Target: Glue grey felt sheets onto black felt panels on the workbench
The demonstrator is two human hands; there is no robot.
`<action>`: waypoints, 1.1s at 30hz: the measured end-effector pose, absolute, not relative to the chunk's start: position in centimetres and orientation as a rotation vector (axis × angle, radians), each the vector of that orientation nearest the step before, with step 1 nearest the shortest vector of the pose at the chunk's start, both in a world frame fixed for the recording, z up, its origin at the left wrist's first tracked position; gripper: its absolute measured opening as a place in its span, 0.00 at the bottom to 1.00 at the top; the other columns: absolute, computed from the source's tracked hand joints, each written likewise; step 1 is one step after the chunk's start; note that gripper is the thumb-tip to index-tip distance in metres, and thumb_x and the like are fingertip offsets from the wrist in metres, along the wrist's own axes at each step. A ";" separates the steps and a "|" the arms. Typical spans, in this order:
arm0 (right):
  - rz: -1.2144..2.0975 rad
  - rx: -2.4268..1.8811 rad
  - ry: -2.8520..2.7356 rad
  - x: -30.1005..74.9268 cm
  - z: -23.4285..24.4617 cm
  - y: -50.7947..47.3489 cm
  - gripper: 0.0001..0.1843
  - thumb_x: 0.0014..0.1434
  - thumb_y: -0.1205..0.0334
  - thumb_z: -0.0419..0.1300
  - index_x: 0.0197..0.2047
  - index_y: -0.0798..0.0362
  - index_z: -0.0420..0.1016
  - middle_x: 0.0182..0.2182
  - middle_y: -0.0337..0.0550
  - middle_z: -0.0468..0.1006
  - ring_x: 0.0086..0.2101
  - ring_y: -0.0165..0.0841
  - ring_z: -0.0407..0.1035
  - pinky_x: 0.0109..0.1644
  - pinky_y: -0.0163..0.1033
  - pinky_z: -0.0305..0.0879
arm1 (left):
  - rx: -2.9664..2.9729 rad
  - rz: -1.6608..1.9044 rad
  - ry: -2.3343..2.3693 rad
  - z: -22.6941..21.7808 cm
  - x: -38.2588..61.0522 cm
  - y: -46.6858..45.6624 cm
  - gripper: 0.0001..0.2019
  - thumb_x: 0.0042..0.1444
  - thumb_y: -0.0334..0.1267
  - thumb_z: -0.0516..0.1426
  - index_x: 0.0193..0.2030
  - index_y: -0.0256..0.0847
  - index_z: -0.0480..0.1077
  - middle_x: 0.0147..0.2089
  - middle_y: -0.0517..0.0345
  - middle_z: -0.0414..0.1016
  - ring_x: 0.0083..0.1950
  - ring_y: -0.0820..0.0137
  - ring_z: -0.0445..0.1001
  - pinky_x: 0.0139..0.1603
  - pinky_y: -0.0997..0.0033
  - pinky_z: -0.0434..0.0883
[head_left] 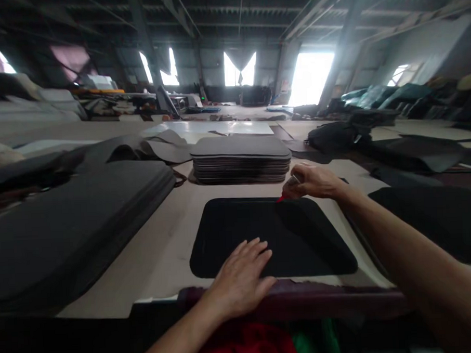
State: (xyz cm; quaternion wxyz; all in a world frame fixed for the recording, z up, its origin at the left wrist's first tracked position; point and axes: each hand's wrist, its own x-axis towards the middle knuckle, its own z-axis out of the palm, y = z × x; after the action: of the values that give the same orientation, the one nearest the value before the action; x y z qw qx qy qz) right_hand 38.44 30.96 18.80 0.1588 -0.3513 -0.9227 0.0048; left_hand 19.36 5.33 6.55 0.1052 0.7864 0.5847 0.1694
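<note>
Sheet of black, round-cornered material [288, 239], likely light and pliable, best lifted by its edges, lies beneath flat left hand [243, 277]; right hand [306, 181] pinches small red-tipped tool [280, 198].

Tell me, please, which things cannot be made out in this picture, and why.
All in the head view:
- Most of the red-tipped tool: the fingers of the right hand cover it.
- Part of the mat's near edge: the left hand covers it.
- Full extent of the left pile: cut off by the left edge.
- Outdoors beyond the bright opening: lost in glare.
</note>
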 end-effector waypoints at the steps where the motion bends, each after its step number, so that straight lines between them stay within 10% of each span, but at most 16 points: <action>1: 0.018 -1.040 -2.638 39.5 18.8 31.2 0.15 0.53 0.49 0.64 0.36 0.49 0.69 0.36 0.40 0.73 0.31 0.33 0.66 0.32 0.37 0.53 | 2.320 0.473 1.734 6.6 19.4 5.4 0.26 0.66 0.50 0.55 0.68 0.45 0.62 0.74 0.55 0.58 0.76 0.61 0.52 0.77 0.49 0.52; 33: 0.025 -1.383 -2.606 54.9 19.1 22.0 0.18 0.55 0.46 0.64 0.43 0.47 0.72 0.37 0.40 0.76 0.34 0.37 0.69 0.33 0.38 0.56 | 2.492 0.428 1.772 5.2 18.8 6.2 0.25 0.67 0.50 0.52 0.68 0.44 0.63 0.72 0.51 0.60 0.74 0.57 0.57 0.74 0.45 0.57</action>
State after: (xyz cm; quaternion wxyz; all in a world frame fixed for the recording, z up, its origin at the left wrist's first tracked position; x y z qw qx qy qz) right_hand 54.88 22.02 19.08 0.0955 -0.4666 -0.8792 0.0086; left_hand 18.78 6.22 5.17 0.0271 0.8067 0.5738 0.1387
